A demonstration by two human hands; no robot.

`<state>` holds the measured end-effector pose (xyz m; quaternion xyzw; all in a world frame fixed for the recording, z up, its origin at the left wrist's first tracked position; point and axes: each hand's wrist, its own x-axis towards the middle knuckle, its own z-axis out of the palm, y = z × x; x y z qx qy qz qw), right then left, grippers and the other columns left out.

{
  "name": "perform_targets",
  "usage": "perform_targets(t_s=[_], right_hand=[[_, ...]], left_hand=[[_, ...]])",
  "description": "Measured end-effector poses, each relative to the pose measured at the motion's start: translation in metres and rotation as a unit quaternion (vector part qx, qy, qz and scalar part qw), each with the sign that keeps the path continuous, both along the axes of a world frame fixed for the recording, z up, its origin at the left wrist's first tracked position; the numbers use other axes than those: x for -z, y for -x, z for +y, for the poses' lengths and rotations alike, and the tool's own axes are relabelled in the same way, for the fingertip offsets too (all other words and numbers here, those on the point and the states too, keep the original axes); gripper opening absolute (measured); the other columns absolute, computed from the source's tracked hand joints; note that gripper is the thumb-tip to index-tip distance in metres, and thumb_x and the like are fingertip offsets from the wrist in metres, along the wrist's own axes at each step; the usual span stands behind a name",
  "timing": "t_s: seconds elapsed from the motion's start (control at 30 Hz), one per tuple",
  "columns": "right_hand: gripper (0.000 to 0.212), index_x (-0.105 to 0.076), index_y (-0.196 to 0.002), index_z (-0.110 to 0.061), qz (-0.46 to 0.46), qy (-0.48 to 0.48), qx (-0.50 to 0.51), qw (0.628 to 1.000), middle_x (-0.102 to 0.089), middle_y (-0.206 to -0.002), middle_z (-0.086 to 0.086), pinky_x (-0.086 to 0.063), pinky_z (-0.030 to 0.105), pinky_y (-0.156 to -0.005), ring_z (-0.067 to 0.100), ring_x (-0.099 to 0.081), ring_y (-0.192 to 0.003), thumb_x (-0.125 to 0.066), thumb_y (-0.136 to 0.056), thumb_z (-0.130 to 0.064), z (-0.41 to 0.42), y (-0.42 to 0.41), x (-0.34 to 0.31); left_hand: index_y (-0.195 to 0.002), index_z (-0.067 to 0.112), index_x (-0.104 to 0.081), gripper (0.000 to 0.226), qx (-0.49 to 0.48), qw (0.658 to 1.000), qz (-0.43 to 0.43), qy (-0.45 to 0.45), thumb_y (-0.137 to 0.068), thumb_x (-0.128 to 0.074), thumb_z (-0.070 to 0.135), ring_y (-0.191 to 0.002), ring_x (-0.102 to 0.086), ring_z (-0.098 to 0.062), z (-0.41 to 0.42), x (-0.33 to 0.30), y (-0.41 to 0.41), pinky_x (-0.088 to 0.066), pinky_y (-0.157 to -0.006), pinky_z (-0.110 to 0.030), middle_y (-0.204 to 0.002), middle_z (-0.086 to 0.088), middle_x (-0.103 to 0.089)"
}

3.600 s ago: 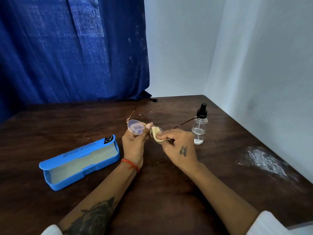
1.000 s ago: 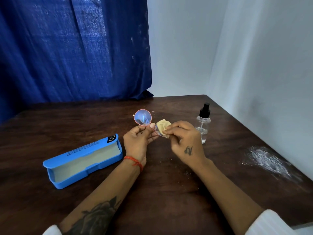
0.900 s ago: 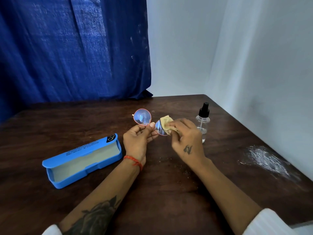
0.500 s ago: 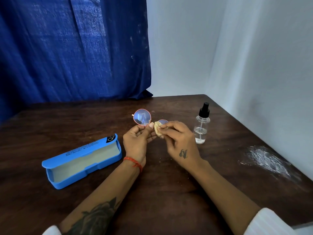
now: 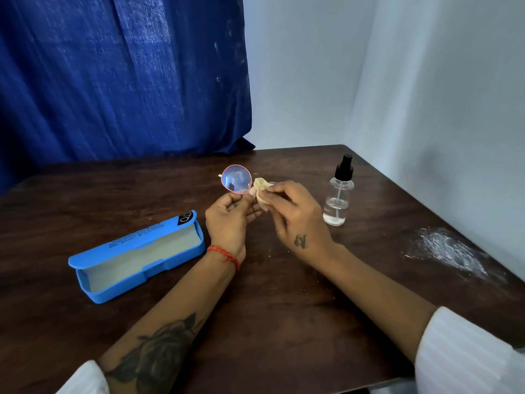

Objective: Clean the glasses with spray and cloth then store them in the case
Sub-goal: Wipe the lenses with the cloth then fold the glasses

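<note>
My left hand (image 5: 228, 218) pinches the round, thin-rimmed glasses (image 5: 236, 179) near the bridge and holds them upright above the table. One lens faces me and shows a bluish glare. The other lens is almost wholly hidden behind a small cream cloth (image 5: 260, 189). My right hand (image 5: 295, 216) pinches that cloth against the covered lens. A clear spray bottle (image 5: 338, 199) with a black nozzle stands just right of my right hand. The blue glasses case (image 5: 136, 255) lies open to the left, with a pale lining and nothing inside.
The dark wooden table (image 5: 270, 308) has a white powdery smear (image 5: 446, 251) near its right edge. A blue curtain (image 5: 122, 75) hangs behind, and white walls close the back and right sides.
My right hand has kept rubbing the cloth over the same lens with small shifts. The left hand has turned the glasses upright since the oldest frame. Bottle and case have stayed put.
</note>
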<state>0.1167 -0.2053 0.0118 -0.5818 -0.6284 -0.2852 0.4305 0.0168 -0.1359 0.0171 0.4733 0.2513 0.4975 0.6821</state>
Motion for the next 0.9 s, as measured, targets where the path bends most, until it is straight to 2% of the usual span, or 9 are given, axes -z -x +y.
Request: perform_targets(t_s=[0.13,0.27,0.33,0.43,0.57,0.7,0.9], right_hand=[[0.029,-0.073,-0.086,-0.002,0.003,0.002,-0.05,0.999,-0.066,-0.088,0.013,-0.049,0.033,-0.073,0.028,-0.06,-0.077,-0.058,-0.069,0.015,-0.004,-0.009,0.008],[0.024,-0.073,-0.075,-0.002,0.035,-0.032,-0.037,0.998,-0.068,-0.082,0.011,-0.05,0.03,-0.073,0.027,-0.062,-0.077,-0.051,-0.069,0.007,-0.008,-0.02,0.005],[0.026,-0.072,-0.079,0.0,0.035,-0.053,0.004,0.998,-0.067,-0.083,0.013,-0.05,0.03,-0.074,0.028,-0.062,-0.079,-0.054,-0.066,0.013,-0.007,-0.023,0.003],[0.032,-0.072,-0.092,-0.001,0.019,-0.066,0.051,0.996,-0.066,-0.092,0.015,-0.042,0.018,-0.086,0.029,-0.059,-0.086,-0.059,-0.068,0.016,-0.003,-0.024,0.005],[0.033,-0.07,-0.103,-0.002,-0.019,-0.048,0.028,0.998,-0.065,-0.103,0.017,-0.037,0.017,-0.093,0.028,-0.056,-0.096,-0.059,-0.076,0.014,0.0,-0.017,0.011],[0.031,-0.072,-0.098,-0.002,-0.028,-0.028,-0.021,0.999,-0.068,-0.096,0.013,-0.043,0.022,-0.087,0.028,-0.06,-0.089,-0.062,-0.075,0.017,-0.006,-0.017,0.014],[0.03,-0.073,-0.069,-0.004,-0.001,-0.026,-0.019,0.999,-0.07,-0.078,0.007,-0.048,0.025,-0.073,0.024,-0.062,-0.073,-0.065,-0.058,0.022,-0.013,-0.025,0.014]], left_hand=[[-0.075,0.009,-0.061,0.008,-0.011,1.0,-0.004,0.001,-0.082,-0.064,0.009,-0.06,-0.065,-0.007,0.005,0.0,0.0,-0.054,-0.058,-0.02,-0.062,0.004,-0.069],[-0.074,0.008,-0.061,0.009,-0.01,1.0,-0.007,-0.001,-0.083,-0.063,0.007,-0.059,-0.065,-0.009,0.005,0.0,-0.003,-0.058,-0.064,-0.023,-0.069,-0.007,-0.066],[-0.074,0.008,-0.062,0.008,-0.008,1.0,-0.011,-0.007,-0.082,-0.064,0.007,-0.059,-0.065,-0.009,0.004,0.0,-0.003,-0.058,-0.064,-0.023,-0.065,-0.003,-0.068],[-0.075,0.009,-0.063,0.006,0.004,1.0,-0.007,-0.02,-0.081,-0.065,0.007,-0.061,-0.066,-0.011,0.003,0.001,-0.004,-0.057,-0.064,-0.024,-0.061,0.001,-0.069],[-0.08,0.007,-0.065,0.002,0.018,1.0,-0.009,-0.02,-0.081,-0.065,0.007,-0.064,-0.067,-0.013,0.0,0.003,-0.006,-0.057,-0.065,-0.025,-0.066,-0.001,-0.07],[-0.081,0.006,-0.065,0.003,0.021,1.0,-0.007,-0.009,-0.083,-0.062,0.006,-0.063,-0.067,-0.011,-0.003,0.004,-0.006,-0.056,-0.062,-0.022,-0.072,-0.004,-0.069],[-0.08,0.005,-0.063,0.004,0.004,1.0,0.008,-0.005,-0.083,-0.063,0.007,-0.06,-0.064,-0.008,-0.002,0.003,-0.005,-0.056,-0.062,-0.02,-0.074,-0.008,-0.066]])
